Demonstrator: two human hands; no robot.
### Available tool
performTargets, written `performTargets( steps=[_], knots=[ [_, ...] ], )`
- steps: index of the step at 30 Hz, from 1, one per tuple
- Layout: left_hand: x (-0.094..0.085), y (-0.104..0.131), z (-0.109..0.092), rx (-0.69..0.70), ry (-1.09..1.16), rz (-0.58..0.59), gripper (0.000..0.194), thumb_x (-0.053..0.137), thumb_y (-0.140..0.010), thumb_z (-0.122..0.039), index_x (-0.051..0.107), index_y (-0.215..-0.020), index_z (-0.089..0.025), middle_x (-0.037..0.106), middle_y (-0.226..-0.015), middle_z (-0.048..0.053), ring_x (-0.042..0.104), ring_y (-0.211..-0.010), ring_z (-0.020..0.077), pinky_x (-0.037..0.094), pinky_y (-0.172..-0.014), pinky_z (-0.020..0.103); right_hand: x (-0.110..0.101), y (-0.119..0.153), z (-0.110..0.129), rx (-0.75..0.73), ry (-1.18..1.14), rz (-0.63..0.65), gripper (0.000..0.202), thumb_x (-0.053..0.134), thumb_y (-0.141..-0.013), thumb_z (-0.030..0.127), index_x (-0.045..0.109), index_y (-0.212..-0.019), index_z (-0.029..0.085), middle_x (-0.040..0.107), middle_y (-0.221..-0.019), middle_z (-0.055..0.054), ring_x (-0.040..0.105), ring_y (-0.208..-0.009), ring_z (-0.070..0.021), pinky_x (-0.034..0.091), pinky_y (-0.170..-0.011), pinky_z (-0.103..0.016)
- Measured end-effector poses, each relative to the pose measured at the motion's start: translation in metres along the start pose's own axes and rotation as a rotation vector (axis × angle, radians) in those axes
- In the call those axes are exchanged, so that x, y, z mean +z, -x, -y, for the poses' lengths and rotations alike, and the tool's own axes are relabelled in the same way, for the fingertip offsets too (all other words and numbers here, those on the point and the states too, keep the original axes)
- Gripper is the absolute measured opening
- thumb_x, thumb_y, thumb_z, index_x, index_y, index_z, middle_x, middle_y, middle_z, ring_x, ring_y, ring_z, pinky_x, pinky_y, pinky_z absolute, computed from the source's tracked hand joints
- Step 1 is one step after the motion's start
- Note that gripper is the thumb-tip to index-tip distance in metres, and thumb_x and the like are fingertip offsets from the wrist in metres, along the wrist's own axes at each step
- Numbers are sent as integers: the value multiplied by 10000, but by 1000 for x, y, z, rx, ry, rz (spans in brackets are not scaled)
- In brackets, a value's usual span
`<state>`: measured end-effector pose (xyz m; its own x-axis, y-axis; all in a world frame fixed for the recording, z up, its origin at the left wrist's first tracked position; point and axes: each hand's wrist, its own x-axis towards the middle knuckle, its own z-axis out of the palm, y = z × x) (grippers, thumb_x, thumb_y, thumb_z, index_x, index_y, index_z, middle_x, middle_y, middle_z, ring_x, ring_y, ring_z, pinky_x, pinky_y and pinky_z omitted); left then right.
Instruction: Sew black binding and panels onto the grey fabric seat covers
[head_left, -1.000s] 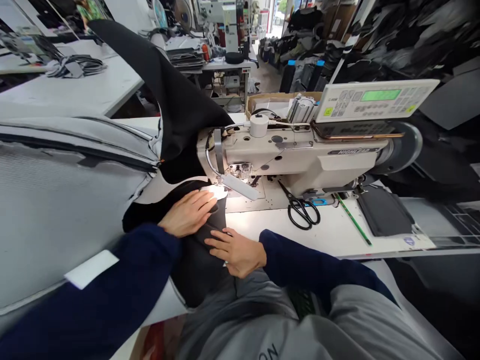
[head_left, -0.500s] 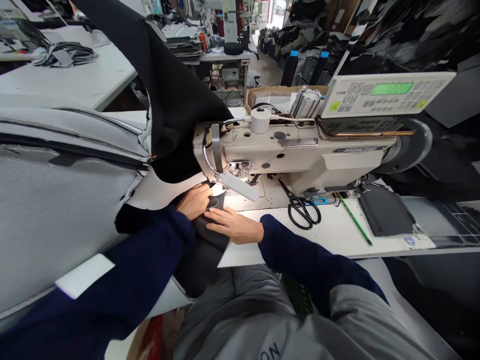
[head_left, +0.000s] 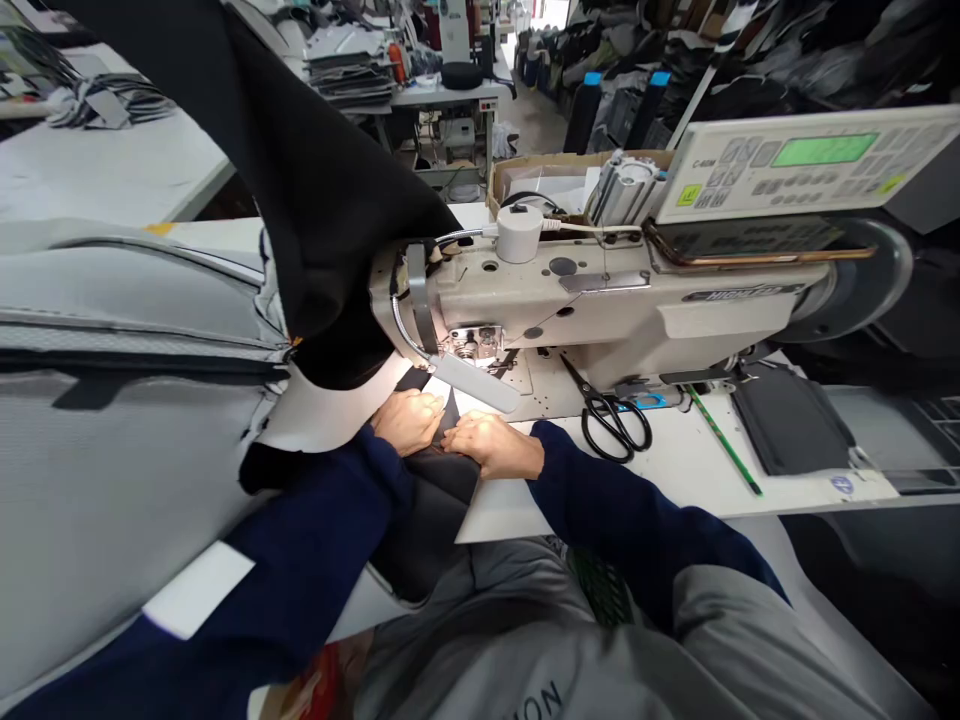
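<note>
My left hand (head_left: 409, 421) is closed on the dark fabric (head_left: 431, 510) just in front of the needle area of a sewing machine (head_left: 592, 310). Close beside it, my right hand (head_left: 495, 445) pinches the same fabric with curled fingers; the fingertips are partly hidden. This fabric hangs over the table's front edge toward my lap. A large light-grey lined cover (head_left: 112, 510) spreads out to the left, joined by a black panel (head_left: 322, 180) that rises behind the machine head. The lit lamp bar (head_left: 474, 382) partly hides the needle.
Black scissors (head_left: 611, 425) lie on the machine bed's right side, near a green pencil (head_left: 724, 440) and a dark flat piece (head_left: 791, 420). A control panel (head_left: 810, 165) stands above the machine. Behind it is a cardboard box (head_left: 551, 165). Stacked fabric fills the background.
Both hands have shifted slightly right in the view. My right fingers, previously stretched flat on the fabric, are now curled and gripping it. The camera view has also shifted a little.
</note>
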<state>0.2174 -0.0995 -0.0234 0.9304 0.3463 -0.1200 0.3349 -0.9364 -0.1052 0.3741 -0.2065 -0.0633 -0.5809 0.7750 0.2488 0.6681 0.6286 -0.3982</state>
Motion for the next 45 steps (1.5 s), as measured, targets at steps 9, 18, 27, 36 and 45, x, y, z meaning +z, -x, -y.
performTargets(
  steps=[9, 18, 27, 36, 45],
  knots=[
    [0, -2, -10, -74, 60, -10, 293, 357, -911, -233, 631, -902, -129, 677, -886, 90, 626, -784, 218, 438, -639, 312, 4, -5, -2, -2, 61, 26, 200, 525, -845, 187, 618, -1010, 123, 658, -1002, -126, 582, -1003, -213, 439, -895, -348],
    [0, -3, -8, -61, 73, -27, 193, 429, -834, -146, 622, -837, -135, 649, -866, 101, 612, -806, 203, 463, -643, 281, 11, -8, -10, 35, 212, 9, 347, 477, -851, 106, 552, -1182, 32, 591, -1168, -177, 526, -1122, -240, 431, -962, -371],
    [5, -10, -3, -87, 223, -72, 263, 395, -860, -144, 654, -858, -99, 665, -872, 123, 626, -787, 217, 503, -715, 330, 21, -10, 2, 163, 266, 9, 656, 563, -750, 260, 420, -1290, -83, 415, -1353, -306, 338, -1324, -372, 308, -1087, -511],
    [3, -7, 6, -153, 435, -207, 266, 430, -816, -143, 696, -799, -153, 680, -834, 75, 622, -830, 194, 503, -798, 300, 28, -11, 8, 292, 340, -33, 395, 390, -852, 60, 516, -1214, -36, 471, -1323, -291, 455, -1259, -311, 344, -1072, -507],
    [1, -7, 3, -61, 420, -127, 312, 384, -847, -129, 695, -863, -143, 679, -886, 91, 608, -824, 186, 497, -808, 298, 12, -11, -4, 223, 128, 11, 491, 493, -775, 119, 508, -1264, 80, 550, -1282, -158, 474, -1224, -261, 400, -1037, -459]
  ],
)
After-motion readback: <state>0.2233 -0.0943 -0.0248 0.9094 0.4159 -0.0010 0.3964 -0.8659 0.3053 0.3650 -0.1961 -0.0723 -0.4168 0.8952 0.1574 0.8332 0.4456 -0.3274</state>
